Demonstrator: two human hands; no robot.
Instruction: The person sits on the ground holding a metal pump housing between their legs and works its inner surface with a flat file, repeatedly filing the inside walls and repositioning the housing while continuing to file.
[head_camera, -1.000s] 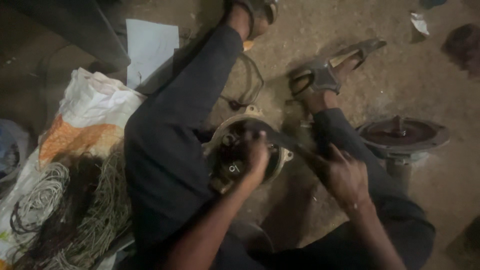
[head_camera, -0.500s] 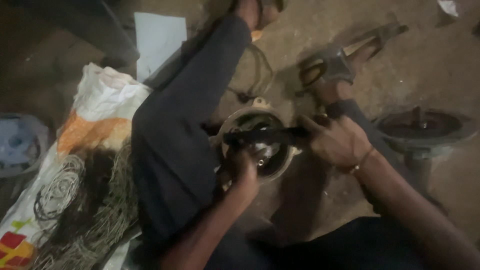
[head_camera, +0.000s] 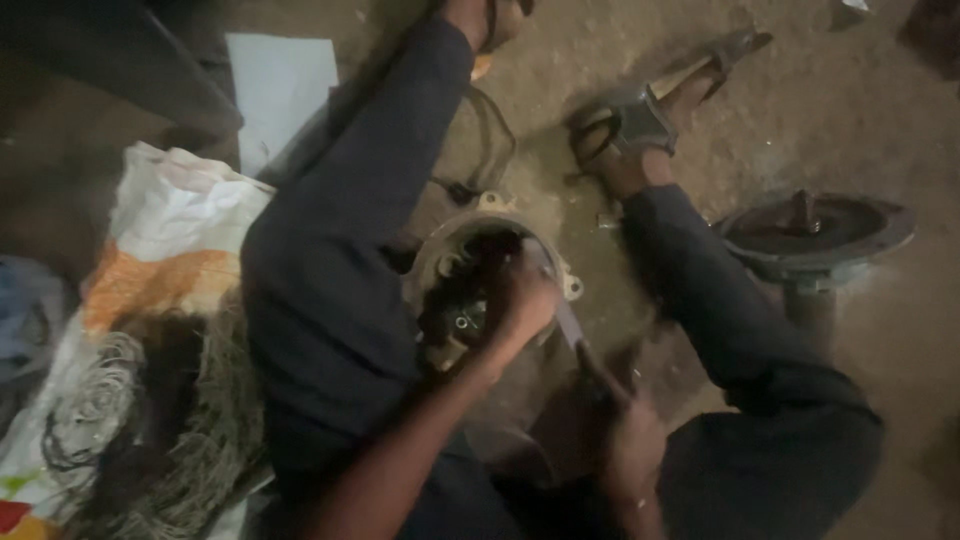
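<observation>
A: Two hands at work. Where is the motor housing (head_camera: 490, 285)?

B: Centre of frame, on the floor between the legs. Left hand (head_camera: 520, 300) rests on its open face, grip curled; closure indeterminate.

A: Tool axis?

B: Right hand (head_camera: 625, 440) closed round the flat bar (head_camera: 565, 320), running from lower right up-left into the housing rim.

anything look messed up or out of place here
Nothing looks spilled or freshly broken. The round motor housing sits open on the dirt floor between the person's legs, left hand over its opening, right hand gripping a long tool. A separate round end cover lies apart at right, and loose wire coils pile on a sack at left.
</observation>
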